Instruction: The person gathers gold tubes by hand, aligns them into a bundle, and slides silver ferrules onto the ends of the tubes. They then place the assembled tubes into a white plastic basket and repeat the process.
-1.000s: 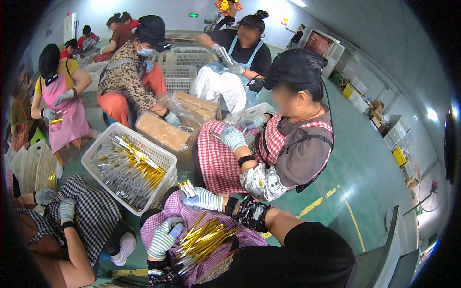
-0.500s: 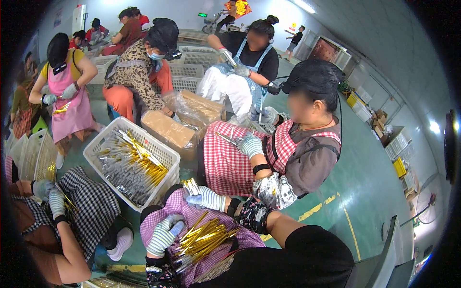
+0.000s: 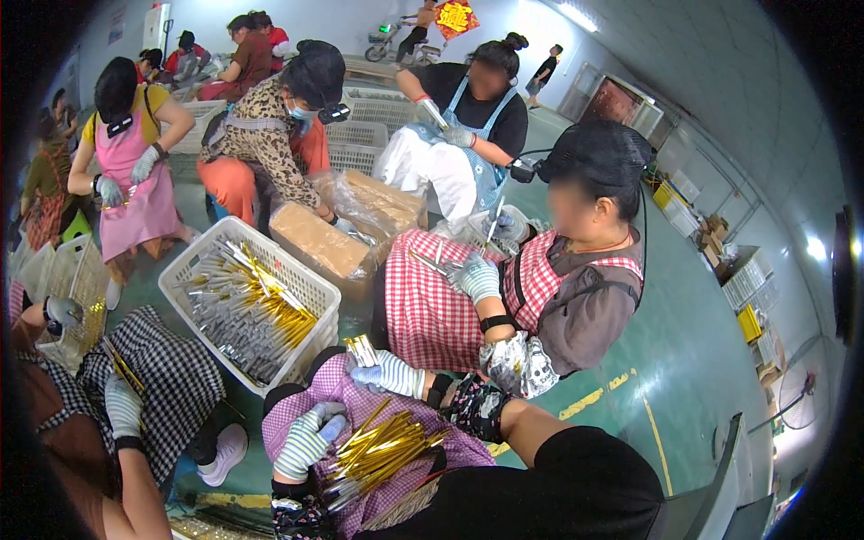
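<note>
A loose pile of slender shiny sticks [image 3: 387, 450], gold with silver ends, lies across the purple checked apron [image 3: 297, 405] on my lap. My right hand [image 3: 391, 373], in a striped knit glove, is closed round a small bundle of these sticks [image 3: 360, 349], their pale and gold ends standing out past the fingers. On the left of the pile, my left hand [image 3: 309, 441] has its gloved fingers curled with the tips together. What it holds, if anything, is hidden.
Ahead stands a white plastic crate [image 3: 252, 301] full of gold and silver sticks. A cardboard box [image 3: 319, 241] in clear plastic lies behind it. Co-workers sit close: one in a red checked apron [image 3: 432, 288] at right, one with black-and-white checked cloth [image 3: 157, 360] at left.
My hands and the pile stay nearly the same. At left, a co-worker's one hand has moved away from the other, toward the side crates. The whole view has shifted slightly.
</note>
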The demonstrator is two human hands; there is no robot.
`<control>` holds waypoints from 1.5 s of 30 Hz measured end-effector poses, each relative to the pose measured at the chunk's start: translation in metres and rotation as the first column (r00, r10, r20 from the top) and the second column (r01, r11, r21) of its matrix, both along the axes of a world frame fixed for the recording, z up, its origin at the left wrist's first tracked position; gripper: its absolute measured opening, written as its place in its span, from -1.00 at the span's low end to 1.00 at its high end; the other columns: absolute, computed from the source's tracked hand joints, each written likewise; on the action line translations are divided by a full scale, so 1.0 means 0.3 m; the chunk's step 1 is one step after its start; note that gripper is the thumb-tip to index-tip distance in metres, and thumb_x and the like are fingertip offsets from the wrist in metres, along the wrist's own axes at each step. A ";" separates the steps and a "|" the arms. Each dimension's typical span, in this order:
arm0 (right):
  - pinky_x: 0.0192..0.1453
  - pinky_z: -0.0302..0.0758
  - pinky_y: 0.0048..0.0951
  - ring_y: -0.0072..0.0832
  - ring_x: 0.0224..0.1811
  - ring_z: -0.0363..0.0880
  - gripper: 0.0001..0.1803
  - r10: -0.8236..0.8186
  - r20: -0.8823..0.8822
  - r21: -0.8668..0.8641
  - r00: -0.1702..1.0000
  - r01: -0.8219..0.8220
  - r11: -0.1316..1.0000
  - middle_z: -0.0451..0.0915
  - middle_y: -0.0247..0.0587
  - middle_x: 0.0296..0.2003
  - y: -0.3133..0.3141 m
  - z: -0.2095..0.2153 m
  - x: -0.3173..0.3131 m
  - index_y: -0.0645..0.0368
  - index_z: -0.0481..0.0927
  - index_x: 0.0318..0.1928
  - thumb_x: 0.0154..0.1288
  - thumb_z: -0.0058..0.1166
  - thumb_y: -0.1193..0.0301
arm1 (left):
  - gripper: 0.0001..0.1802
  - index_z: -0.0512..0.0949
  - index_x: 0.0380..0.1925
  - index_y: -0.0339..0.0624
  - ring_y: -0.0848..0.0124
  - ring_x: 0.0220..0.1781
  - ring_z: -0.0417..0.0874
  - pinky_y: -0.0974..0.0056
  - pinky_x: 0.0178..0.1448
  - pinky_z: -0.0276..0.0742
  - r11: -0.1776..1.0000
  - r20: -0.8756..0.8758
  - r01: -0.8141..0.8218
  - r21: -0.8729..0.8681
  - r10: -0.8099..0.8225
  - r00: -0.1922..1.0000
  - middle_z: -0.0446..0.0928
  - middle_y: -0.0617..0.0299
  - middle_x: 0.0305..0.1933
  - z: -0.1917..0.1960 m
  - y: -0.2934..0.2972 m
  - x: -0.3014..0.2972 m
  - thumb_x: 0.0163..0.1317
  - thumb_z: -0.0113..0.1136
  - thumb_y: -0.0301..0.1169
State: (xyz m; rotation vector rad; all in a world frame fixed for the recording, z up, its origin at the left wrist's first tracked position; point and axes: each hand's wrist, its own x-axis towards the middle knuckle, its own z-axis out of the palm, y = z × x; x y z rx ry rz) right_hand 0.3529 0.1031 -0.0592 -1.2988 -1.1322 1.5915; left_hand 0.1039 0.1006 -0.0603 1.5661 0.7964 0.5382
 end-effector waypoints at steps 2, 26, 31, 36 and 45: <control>-0.54 0.33 -0.65 -0.71 -0.59 0.37 -0.75 -0.001 0.014 0.006 1.000 0.001 1.000 0.49 -0.49 -0.47 0.001 -0.011 0.004 0.07 0.55 -0.11 0.33 0.18 0.21 | -0.67 0.56 0.00 -0.32 0.45 -0.21 0.66 0.36 -0.09 0.57 1.000 0.002 0.008 0.020 -0.008 1.000 0.68 0.11 -0.20 0.001 0.001 0.000 0.35 0.16 -0.34; -0.49 0.32 -0.67 -0.71 -0.54 0.34 -0.65 0.035 -0.058 -0.028 0.998 -0.037 0.999 0.47 -0.48 -0.42 0.009 -0.023 0.014 0.07 0.49 -0.02 0.31 0.22 0.18 | -0.69 0.58 -0.02 -0.29 0.41 -0.19 0.69 0.33 -0.05 0.57 1.000 -0.026 0.003 0.020 -0.002 1.000 0.69 0.08 -0.21 -0.019 0.006 -0.002 0.34 0.16 -0.33; -0.55 0.28 -0.70 -0.74 -0.61 0.33 -0.72 -0.015 -0.060 -0.023 0.998 0.014 1.000 0.50 -0.51 -0.46 0.009 -0.029 0.006 0.08 0.57 -0.10 0.30 0.23 0.20 | -0.69 0.58 -0.02 -0.30 0.40 -0.20 0.69 0.33 -0.05 0.57 1.000 -0.017 -0.008 -0.005 0.008 1.000 0.69 0.07 -0.21 -0.042 0.007 -0.003 0.34 0.16 -0.33; -0.55 0.30 -0.69 -0.74 -0.61 0.34 -0.72 -0.016 -0.027 -0.015 1.000 0.015 1.000 0.52 -0.50 -0.47 0.013 -0.051 0.009 0.09 0.59 -0.10 0.31 0.22 0.20 | -0.69 0.58 -0.02 -0.28 0.39 -0.19 0.68 0.31 -0.05 0.56 0.999 -0.041 -0.004 0.043 0.006 0.999 0.68 0.07 -0.20 -0.030 0.006 -0.002 0.33 0.16 -0.33; -0.53 0.32 -0.69 -0.73 -0.60 0.34 -0.68 -0.005 -0.058 -0.002 0.998 0.005 1.000 0.51 -0.50 -0.45 0.003 -0.033 0.005 0.09 0.56 -0.07 0.32 0.21 0.17 | -0.69 0.58 -0.03 -0.28 0.39 -0.19 0.68 0.31 -0.04 0.56 0.999 -0.041 -0.005 0.047 0.007 0.999 0.68 0.07 -0.20 -0.008 0.001 -0.005 0.34 0.16 -0.32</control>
